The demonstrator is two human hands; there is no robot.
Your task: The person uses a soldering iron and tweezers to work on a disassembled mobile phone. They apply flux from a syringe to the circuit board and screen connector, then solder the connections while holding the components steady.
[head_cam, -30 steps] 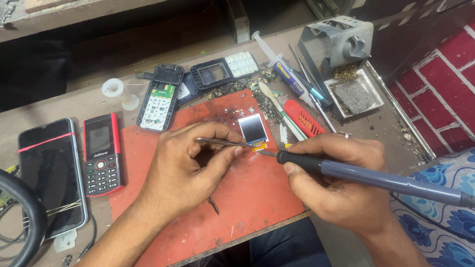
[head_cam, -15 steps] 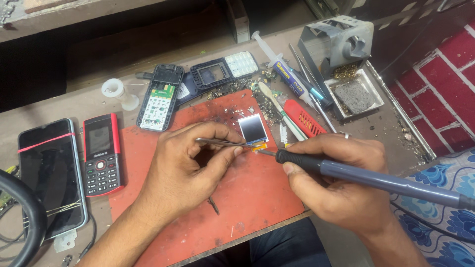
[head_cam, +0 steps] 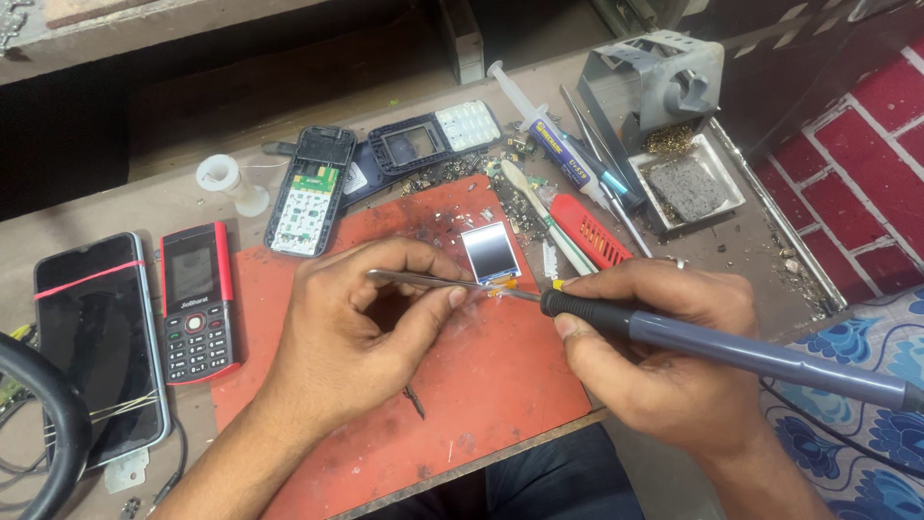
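My left hand (head_cam: 361, 332) pinches metal tweezers (head_cam: 423, 280) whose tips reach the orange ribbon end of a small phone display (head_cam: 490, 252) lying on a red work mat (head_cam: 481, 385). My right hand (head_cam: 664, 356) grips a soldering iron (head_cam: 731, 347) with a black and grey handle. Its tip meets the tweezers' tips at the display's lower edge.
On the left lie a red-and-black keypad phone (head_cam: 195, 301) and a dark smartphone (head_cam: 91, 337) with bands around it. Behind the mat are an opened phone board (head_cam: 310, 191), a keypad frame (head_cam: 433, 140), a solder spool (head_cam: 223, 178), a syringe (head_cam: 539, 125), a red-handled tool (head_cam: 592, 229) and an iron stand with a sponge tray (head_cam: 683, 183).
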